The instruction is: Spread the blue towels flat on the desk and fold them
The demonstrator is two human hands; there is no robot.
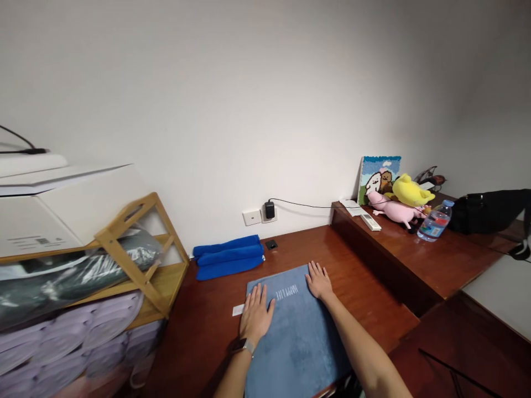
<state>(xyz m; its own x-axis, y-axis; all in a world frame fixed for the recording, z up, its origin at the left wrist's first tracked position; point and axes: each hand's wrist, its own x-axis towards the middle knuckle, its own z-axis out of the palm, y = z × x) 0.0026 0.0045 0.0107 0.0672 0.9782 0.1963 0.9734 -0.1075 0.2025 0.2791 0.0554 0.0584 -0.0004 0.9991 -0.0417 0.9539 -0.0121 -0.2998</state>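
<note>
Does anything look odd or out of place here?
The lettering on the grey-blue cloth reads upside down from the person's side, and a white tag sticks out past its left edge. No spill shows.

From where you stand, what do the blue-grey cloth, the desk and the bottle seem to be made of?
The blue-grey cloth looks like soft plush fabric: matt, with patchy, velvety shading. The desk seems to be wood or wood veneer, judging by its reddish-brown, faintly glossy surface. The bottle is probably plastic, clear and shiny, with a blue cap.
</note>
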